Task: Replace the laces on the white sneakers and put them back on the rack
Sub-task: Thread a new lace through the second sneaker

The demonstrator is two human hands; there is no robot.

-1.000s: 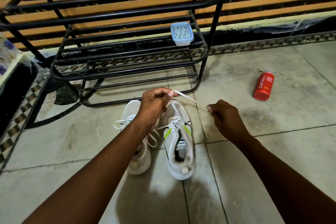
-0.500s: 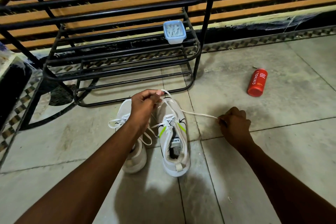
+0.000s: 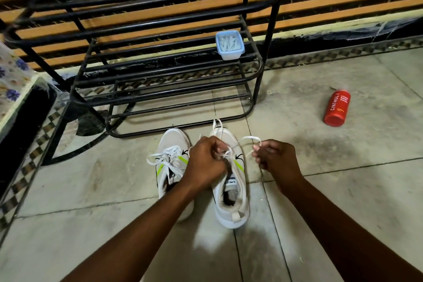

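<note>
Two white sneakers with green stripes stand side by side on the tiled floor, toes toward the black metal rack. The left sneaker has its lace loosely tied. My left hand hovers over the right sneaker and pinches its white lace near the eyelets. My right hand is just right of that shoe, pinching the lace's free end, which curls in a slack loop between the hands.
A small blue-rimmed plastic box with white pieces inside sits on the rack's middle shelf. A red bottle lies on the floor to the right. A floral-covered ledge is at the left edge.
My right hand moved left, toward the shoe, so the lace went from taut to a slack loop. My left hand dropped lower onto the right sneaker's eyelets.
</note>
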